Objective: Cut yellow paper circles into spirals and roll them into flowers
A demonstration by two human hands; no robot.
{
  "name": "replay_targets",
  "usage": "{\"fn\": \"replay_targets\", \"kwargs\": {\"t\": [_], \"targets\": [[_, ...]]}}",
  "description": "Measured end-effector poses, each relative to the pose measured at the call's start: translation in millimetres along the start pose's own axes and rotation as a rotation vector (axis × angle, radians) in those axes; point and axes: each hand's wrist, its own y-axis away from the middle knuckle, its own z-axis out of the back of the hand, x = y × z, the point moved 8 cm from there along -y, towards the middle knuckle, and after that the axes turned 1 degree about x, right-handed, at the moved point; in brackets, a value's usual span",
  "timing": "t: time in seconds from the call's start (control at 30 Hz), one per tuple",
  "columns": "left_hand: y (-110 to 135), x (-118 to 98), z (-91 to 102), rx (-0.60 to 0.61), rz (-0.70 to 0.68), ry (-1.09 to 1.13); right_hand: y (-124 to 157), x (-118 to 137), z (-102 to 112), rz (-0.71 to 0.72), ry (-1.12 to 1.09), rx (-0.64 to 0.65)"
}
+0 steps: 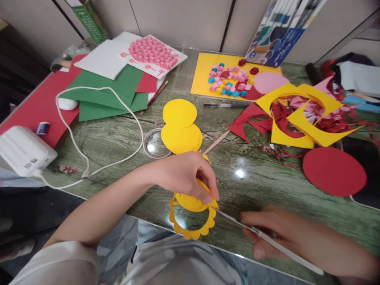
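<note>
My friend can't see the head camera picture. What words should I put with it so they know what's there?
A person's left hand pinches yellow paper by a scalloped yellow ring, while the blurred right hand holds a thin white tool pointing at it. Around them on a green table lie green sheets, small colourful balls and a red circle.

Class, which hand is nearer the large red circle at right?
Right. The right hand is below and left of the red circle; the left hand is much farther left, holding yellow paper.
</note>
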Motion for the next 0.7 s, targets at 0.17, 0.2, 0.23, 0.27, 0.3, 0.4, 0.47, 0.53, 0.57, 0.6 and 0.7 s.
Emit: {"fn": "replay_targets", "kwargs": {"t": [0.17,0.2,0.23,0.27,0.3,0.4,0.47,0.53,0.57,0.6,0.7], "targets": [[-0.7,1.3,-2.6,0.026,0.033,-0.022,-1.2,0.3,2.2,-0.021,0.028,0.001],[-0.8,1.2,-2.3,0.025,0.032,-0.025,-1.7,-0.4,2.0,-0.021,0.028,0.005],[-0.9,1.3,-1.8,0.021,0.031,-0.025,-2.1,-0.9,1.6,-0.018,0.020,0.011],[-1.0,1.3,-0.9,0.013,0.028,-0.019,-2.4,-1.1,1.8,-0.010,0.005,0.010],[-1.0,1.5,0.5,0.000,0.026,-0.003,-2.7,-0.7,2.6,0.004,-0.017,0.004],[-0.8,3.4,7.6,-0.083,0.029,0.081,-2.4,2.5,8.1,0.048,-0.138,-0.040],[-0.2,4.5,13.5,-0.171,0.026,0.145,-2.1,5.3,10.7,0.061,-0.287,-0.042],[0.4,4.1,17.6,-0.260,0.005,0.221,-2.6,8.6,9.8,0.061,-0.473,-0.007],[0.6,3.6,18.8,-0.303,-0.012,0.264,-3.1,10.8,9.4,0.070,-0.560,0.006],[0.7,2.8,19.5,-0.346,-0.033,0.308,-4.1,13.2,9.6,0.089,-0.634,0.007],[2.0,1.4,21.6,-0.510,-0.107,0.416,-8.3,19.3,12.8,0.209,-0.786,-0.051]]}}
